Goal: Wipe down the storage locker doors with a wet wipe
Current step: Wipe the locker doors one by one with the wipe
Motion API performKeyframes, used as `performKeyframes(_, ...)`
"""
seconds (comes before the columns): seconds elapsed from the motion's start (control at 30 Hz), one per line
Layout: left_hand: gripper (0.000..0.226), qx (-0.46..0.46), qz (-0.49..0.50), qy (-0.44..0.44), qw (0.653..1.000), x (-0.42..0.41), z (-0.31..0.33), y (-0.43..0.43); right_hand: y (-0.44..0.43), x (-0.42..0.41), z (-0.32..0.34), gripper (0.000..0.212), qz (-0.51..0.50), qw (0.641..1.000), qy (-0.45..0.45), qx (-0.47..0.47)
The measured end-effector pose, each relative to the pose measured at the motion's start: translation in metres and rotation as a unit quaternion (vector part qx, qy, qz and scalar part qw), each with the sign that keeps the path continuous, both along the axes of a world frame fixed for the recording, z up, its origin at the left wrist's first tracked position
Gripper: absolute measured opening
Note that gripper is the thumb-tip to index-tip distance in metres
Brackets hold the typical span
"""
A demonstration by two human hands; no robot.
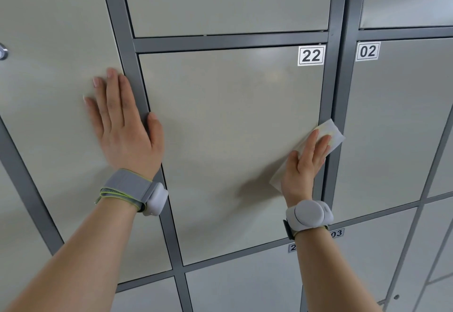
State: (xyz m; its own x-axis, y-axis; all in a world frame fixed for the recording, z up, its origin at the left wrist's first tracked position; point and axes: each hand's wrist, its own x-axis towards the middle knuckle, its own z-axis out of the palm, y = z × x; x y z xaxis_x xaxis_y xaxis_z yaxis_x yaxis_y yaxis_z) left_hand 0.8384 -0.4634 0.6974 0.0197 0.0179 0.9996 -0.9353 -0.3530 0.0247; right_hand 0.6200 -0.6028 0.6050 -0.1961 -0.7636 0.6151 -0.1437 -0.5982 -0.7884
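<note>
Pressed a white folded wet wipe (336, 133) flat on the pale grey metal locker door marked 22 (220, 140), at its right edge, under the right hand (305, 167), fingers straight. Lay slanted, low left to high right, tip over the dark grey frame bar (331, 86). Left most of that door to the left. Rested the left hand (122, 127) flat on the next pale door (49, 78).

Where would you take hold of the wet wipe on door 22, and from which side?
Probably its upper corner, coming from the right: the wet wipe lies flat on door 22 under the right hand, and that corner juts well past the fingertips over the grey frame.
</note>
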Motion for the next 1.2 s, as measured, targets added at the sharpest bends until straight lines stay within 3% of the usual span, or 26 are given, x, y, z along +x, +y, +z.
performKeyframes(0.3, 0.060, 0.004, -0.001, -0.004, 1.000, 0.000, 0.000, 0.000, -0.005, -0.007, 0.025, 0.061, 0.018, 0.998, 0.038, -0.051)
performKeyframes(0.63, 0.060, 0.009, -0.007, -0.009, 1.000, 0.002, -0.001, 0.002, 0.004, -0.004, -0.004, 0.061, 0.029, 0.999, -0.002, 0.026)
performKeyframes(0.87, 0.059, 0.005, -0.011, -0.012, 1.000, 0.003, -0.002, 0.002, 0.005, -0.002, 0.010, 0.062, 0.031, 0.997, 0.046, -0.046)
performKeyframes(1.2, 0.059, 0.010, -0.015, -0.017, 1.000, 0.004, -0.001, 0.004, 0.015, 0.007, -0.010, 0.062, 0.013, 0.999, 0.020, 0.024)
